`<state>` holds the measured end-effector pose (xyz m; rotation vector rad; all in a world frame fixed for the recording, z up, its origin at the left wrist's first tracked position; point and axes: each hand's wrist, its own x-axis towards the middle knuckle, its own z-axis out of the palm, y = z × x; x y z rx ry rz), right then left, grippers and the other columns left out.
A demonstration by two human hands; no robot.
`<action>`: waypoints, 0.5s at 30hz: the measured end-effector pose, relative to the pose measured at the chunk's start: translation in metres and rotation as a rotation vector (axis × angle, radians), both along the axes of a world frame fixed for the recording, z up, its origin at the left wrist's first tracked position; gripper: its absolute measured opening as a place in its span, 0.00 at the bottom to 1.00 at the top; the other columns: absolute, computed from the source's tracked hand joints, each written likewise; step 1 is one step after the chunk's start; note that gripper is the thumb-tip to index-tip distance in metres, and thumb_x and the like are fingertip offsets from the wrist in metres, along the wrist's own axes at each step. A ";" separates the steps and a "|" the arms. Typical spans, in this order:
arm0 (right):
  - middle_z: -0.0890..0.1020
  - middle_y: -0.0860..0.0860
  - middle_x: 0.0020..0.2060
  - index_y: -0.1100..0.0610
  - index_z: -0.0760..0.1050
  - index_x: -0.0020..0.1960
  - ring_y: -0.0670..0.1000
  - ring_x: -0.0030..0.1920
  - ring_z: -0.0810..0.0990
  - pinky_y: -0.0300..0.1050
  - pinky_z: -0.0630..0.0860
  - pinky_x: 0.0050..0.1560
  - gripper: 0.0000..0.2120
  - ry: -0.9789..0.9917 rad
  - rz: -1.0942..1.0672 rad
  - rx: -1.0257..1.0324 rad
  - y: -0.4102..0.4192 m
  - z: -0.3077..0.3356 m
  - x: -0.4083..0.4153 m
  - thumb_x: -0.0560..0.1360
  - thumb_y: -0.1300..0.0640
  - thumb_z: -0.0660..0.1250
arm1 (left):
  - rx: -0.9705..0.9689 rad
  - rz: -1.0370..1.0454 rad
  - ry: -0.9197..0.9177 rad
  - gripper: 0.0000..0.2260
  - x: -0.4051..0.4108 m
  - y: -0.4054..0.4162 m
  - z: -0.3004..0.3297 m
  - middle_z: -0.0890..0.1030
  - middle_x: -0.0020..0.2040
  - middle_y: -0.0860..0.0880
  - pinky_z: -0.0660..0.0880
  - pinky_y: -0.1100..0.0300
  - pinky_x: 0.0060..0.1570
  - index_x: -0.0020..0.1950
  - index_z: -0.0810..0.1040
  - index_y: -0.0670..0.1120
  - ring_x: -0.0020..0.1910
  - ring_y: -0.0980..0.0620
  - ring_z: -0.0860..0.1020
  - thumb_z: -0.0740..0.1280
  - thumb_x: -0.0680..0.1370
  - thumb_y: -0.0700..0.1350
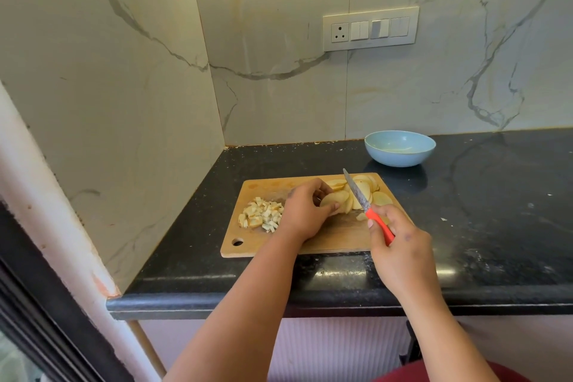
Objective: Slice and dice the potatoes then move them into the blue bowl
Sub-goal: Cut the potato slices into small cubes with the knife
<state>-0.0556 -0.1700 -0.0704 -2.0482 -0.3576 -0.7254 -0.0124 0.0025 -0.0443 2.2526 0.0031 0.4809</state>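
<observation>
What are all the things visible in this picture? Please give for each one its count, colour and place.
board: one, light wood, on the counter's front part
dice: one pile, pale yellow, on the board's left side
slices: several, pale yellow, on the board's far right side
knife: one, orange handle and steel blade, over the slices
bowl: one, light blue, behind the board, near the wall
counter: one, black, below the marble wall
switch panel: one, white, on the wall
left hand: one, holds some slices on the board
right hand: one, grip on the knife handle
</observation>
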 end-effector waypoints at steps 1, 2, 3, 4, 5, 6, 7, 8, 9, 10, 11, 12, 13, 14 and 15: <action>0.77 0.44 0.32 0.53 0.78 0.54 0.42 0.29 0.73 0.27 0.70 0.32 0.07 0.002 -0.001 0.003 0.000 0.001 -0.001 0.77 0.60 0.67 | -0.014 -0.001 -0.004 0.09 -0.001 0.000 0.000 0.79 0.46 0.54 0.76 0.62 0.44 0.52 0.78 0.49 0.44 0.56 0.76 0.74 0.75 0.47; 0.76 0.43 0.32 0.53 0.78 0.54 0.41 0.29 0.73 0.27 0.69 0.32 0.07 0.004 -0.002 0.007 0.000 0.001 -0.001 0.77 0.60 0.67 | -0.028 0.003 -0.013 0.09 -0.002 0.000 -0.001 0.79 0.46 0.53 0.76 0.62 0.44 0.52 0.77 0.49 0.45 0.55 0.77 0.73 0.75 0.47; 0.76 0.43 0.32 0.54 0.78 0.54 0.41 0.29 0.73 0.26 0.69 0.31 0.07 0.008 -0.003 0.013 0.000 0.002 -0.002 0.77 0.60 0.67 | -0.050 0.008 -0.025 0.09 -0.002 0.000 -0.001 0.79 0.46 0.53 0.76 0.62 0.44 0.53 0.76 0.48 0.45 0.55 0.77 0.72 0.76 0.47; 0.75 0.42 0.31 0.54 0.79 0.54 0.41 0.29 0.73 0.26 0.68 0.31 0.07 0.010 -0.003 0.016 0.000 0.002 -0.003 0.77 0.61 0.67 | -0.071 0.014 -0.037 0.08 -0.003 0.000 -0.001 0.80 0.48 0.53 0.76 0.62 0.45 0.55 0.75 0.48 0.46 0.55 0.77 0.70 0.78 0.47; 0.74 0.42 0.31 0.54 0.79 0.54 0.41 0.29 0.73 0.25 0.68 0.31 0.07 0.014 -0.003 0.020 0.000 0.003 -0.003 0.77 0.61 0.67 | -0.087 0.019 -0.051 0.09 -0.005 -0.001 0.000 0.79 0.50 0.53 0.76 0.61 0.47 0.58 0.74 0.49 0.48 0.55 0.78 0.68 0.79 0.47; 0.74 0.41 0.31 0.54 0.79 0.54 0.41 0.29 0.73 0.25 0.68 0.31 0.07 0.018 -0.003 0.026 0.000 0.003 -0.003 0.77 0.61 0.67 | -0.095 0.019 -0.065 0.11 -0.006 -0.001 0.000 0.79 0.53 0.53 0.77 0.59 0.49 0.62 0.72 0.50 0.50 0.54 0.78 0.67 0.80 0.46; 0.74 0.41 0.31 0.54 0.79 0.54 0.41 0.29 0.72 0.25 0.68 0.31 0.07 0.021 -0.003 0.032 -0.001 0.003 -0.003 0.77 0.61 0.67 | -0.102 0.011 -0.079 0.15 -0.009 0.000 0.000 0.77 0.56 0.54 0.77 0.57 0.52 0.66 0.70 0.52 0.50 0.54 0.78 0.66 0.80 0.44; 0.73 0.41 0.30 0.54 0.79 0.53 0.41 0.29 0.72 0.25 0.68 0.31 0.07 0.022 -0.003 0.035 -0.001 0.003 -0.002 0.77 0.61 0.67 | -0.105 -0.004 -0.086 0.18 -0.012 0.000 0.000 0.75 0.59 0.54 0.77 0.56 0.53 0.69 0.68 0.53 0.50 0.55 0.78 0.65 0.80 0.43; 0.72 0.40 0.30 0.54 0.79 0.53 0.41 0.28 0.72 0.25 0.67 0.31 0.06 0.019 -0.006 0.032 -0.001 0.003 -0.002 0.77 0.61 0.67 | -0.098 -0.020 -0.092 0.20 -0.015 0.001 -0.002 0.73 0.62 0.55 0.77 0.57 0.54 0.70 0.68 0.54 0.49 0.56 0.78 0.65 0.80 0.42; 0.72 0.40 0.29 0.55 0.79 0.53 0.41 0.27 0.72 0.25 0.67 0.30 0.07 0.013 -0.009 0.026 -0.001 0.003 -0.003 0.77 0.61 0.67 | -0.083 -0.028 -0.094 0.20 -0.020 0.002 -0.004 0.72 0.63 0.55 0.76 0.59 0.54 0.71 0.69 0.54 0.49 0.58 0.77 0.66 0.80 0.42; 0.71 0.40 0.29 0.55 0.79 0.53 0.41 0.27 0.72 0.24 0.67 0.30 0.07 0.005 -0.011 0.021 -0.001 0.002 -0.003 0.77 0.61 0.67 | -0.070 -0.027 -0.095 0.20 -0.024 0.003 -0.006 0.73 0.63 0.55 0.76 0.61 0.54 0.70 0.71 0.54 0.50 0.59 0.77 0.67 0.79 0.42; 0.71 0.39 0.29 0.55 0.79 0.53 0.41 0.27 0.72 0.24 0.67 0.30 0.07 -0.001 -0.013 0.015 -0.001 0.002 -0.004 0.76 0.61 0.67 | -0.071 -0.021 -0.096 0.20 -0.028 0.005 -0.009 0.74 0.61 0.56 0.75 0.63 0.53 0.69 0.72 0.54 0.51 0.59 0.77 0.69 0.79 0.43; 0.72 0.40 0.30 0.54 0.79 0.54 0.41 0.27 0.72 0.25 0.68 0.30 0.07 -0.008 -0.015 0.004 -0.001 0.002 -0.005 0.76 0.61 0.67 | -0.093 -0.012 -0.092 0.20 -0.032 0.008 -0.011 0.76 0.58 0.57 0.76 0.65 0.51 0.68 0.73 0.54 0.50 0.58 0.78 0.70 0.78 0.43; 0.73 0.40 0.31 0.54 0.78 0.54 0.41 0.28 0.73 0.27 0.68 0.29 0.07 -0.014 -0.021 -0.016 -0.001 0.001 -0.005 0.76 0.61 0.67 | -0.132 -0.004 -0.081 0.20 -0.035 0.010 -0.012 0.77 0.54 0.58 0.77 0.65 0.50 0.67 0.74 0.54 0.49 0.57 0.78 0.71 0.77 0.44; 0.74 0.41 0.31 0.54 0.78 0.55 0.42 0.28 0.73 0.29 0.67 0.26 0.08 -0.019 -0.030 -0.042 -0.001 0.000 -0.005 0.77 0.60 0.67 | -0.173 -0.002 -0.067 0.20 -0.038 0.012 -0.013 0.77 0.52 0.59 0.78 0.63 0.50 0.66 0.75 0.55 0.48 0.57 0.79 0.72 0.76 0.44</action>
